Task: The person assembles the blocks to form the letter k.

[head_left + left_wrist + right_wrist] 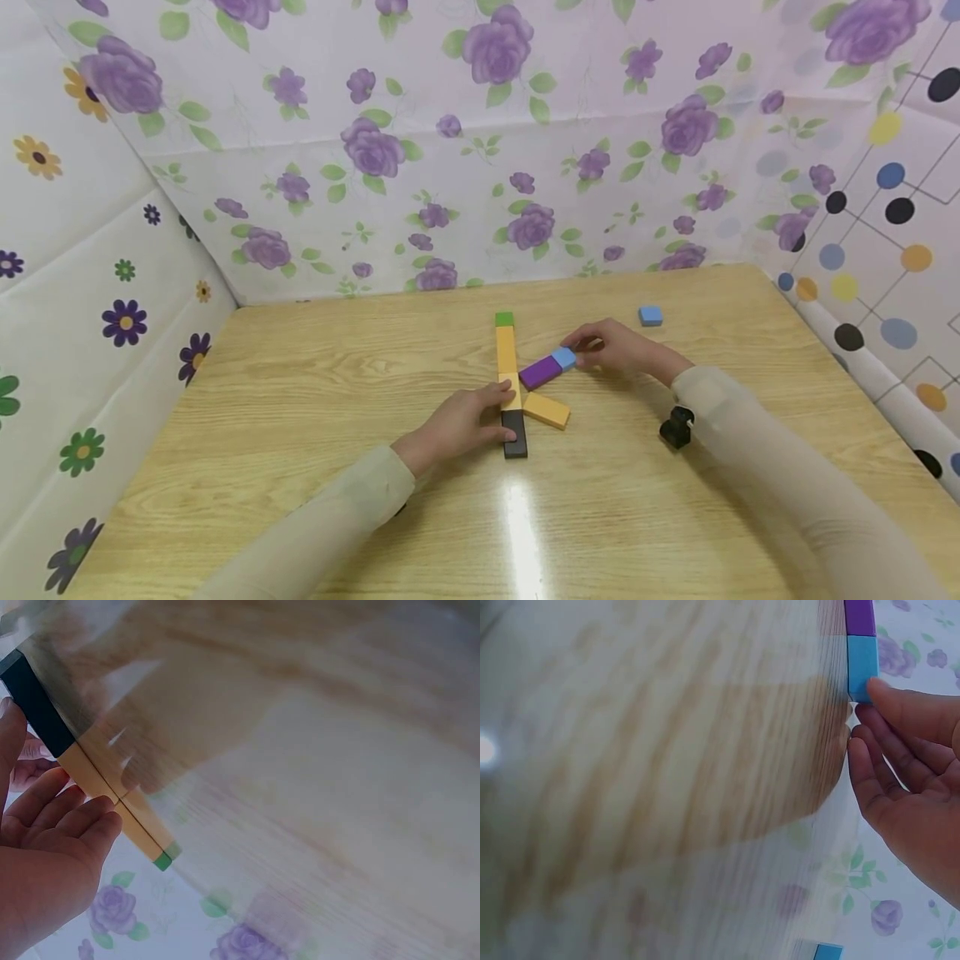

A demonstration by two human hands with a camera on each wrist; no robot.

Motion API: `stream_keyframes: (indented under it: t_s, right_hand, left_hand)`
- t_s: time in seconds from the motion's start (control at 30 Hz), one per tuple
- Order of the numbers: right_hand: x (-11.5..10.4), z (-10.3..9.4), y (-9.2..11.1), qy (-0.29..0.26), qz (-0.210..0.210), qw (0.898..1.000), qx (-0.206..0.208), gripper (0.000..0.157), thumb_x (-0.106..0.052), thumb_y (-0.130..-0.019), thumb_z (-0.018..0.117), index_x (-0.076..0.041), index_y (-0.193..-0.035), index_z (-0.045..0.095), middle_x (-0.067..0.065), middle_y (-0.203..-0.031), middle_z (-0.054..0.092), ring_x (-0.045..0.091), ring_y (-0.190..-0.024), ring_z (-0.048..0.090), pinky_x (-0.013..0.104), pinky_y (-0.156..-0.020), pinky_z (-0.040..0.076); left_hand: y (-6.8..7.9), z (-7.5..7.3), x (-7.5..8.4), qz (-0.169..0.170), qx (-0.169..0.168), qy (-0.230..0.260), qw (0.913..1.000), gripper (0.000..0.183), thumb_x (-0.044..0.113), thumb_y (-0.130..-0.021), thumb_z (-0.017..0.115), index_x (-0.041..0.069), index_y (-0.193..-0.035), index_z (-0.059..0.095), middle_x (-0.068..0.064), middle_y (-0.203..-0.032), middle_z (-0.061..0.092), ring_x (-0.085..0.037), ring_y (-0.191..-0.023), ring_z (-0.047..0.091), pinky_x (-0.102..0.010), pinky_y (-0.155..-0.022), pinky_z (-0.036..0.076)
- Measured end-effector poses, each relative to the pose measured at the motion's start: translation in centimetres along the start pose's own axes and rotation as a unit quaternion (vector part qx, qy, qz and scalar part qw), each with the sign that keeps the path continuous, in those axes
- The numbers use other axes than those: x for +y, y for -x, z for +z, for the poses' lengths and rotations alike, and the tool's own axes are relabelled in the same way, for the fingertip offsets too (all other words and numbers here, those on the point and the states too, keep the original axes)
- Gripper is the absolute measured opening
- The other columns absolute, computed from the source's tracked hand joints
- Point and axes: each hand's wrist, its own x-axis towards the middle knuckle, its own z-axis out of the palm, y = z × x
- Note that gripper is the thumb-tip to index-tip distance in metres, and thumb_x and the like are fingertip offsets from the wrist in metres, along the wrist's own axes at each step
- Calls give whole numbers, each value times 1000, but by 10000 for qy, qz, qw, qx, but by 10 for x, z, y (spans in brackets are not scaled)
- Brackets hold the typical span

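Observation:
A straight row of blocks lies on the wooden table: green (pixel 504 319) at the far end, then orange (pixel 506 348), pale yellow (pixel 512 404) and black (pixel 515 425). My left hand (pixel 456 423) rests along its near half, thumb on the black block and fingertips over the pale yellow one. To the right, my right hand (pixel 613 346) pinches a light blue block (pixel 862 664) at its outer end. That block meets a purple block (pixel 541 372), which slants toward the row. A loose orange block (pixel 547 411) lies just below the purple one.
Another light blue block (pixel 650 317) sits farther back on the right. Flowered cloth (pixel 412 208) stands behind the table (pixel 360 375), with patterned cloth at both sides. A small black device (pixel 677 427) is worn at the right wrist.

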Motion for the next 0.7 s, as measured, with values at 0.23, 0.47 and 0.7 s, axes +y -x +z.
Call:
stream_keyframes:
  t_s: [0.23, 0.47, 0.7]
  right_hand:
    - [0, 0, 0, -15, 19, 10000, -25, 33, -2, -90, 65, -2, -124, 63, 16, -122, 61, 32, -112, 57, 44, -98, 48]
    - [0, 1, 0, -9, 92, 10000, -10, 34, -2, -91, 65, -2, -125, 63, 16, -123, 61, 33, -114, 57, 45, -97, 49]
    - [5, -7, 2, 153, 33, 9998, 127, 38, -9, -92, 65, -1, -129, 59, 17, -125, 61, 36, -117, 55, 47, -97, 48]
  left_hand:
    - [1, 0, 0, 14, -13, 23, 10000, 66, 36, -87, 70, 4, -140, 49, -8, -151, 38, -23, -138, 36, -37, -113, 31]
    - [0, 0, 1, -17, -21, 30, 10000, 66, 37, -87, 70, 4, -140, 49, -7, -151, 37, -23, -138, 36, -38, -113, 31]
    - [0, 0, 0, -42, -9, 25, 10000, 66, 36, -86, 71, 4, -140, 49, -6, -151, 37, -22, -138, 35, -36, -113, 30]
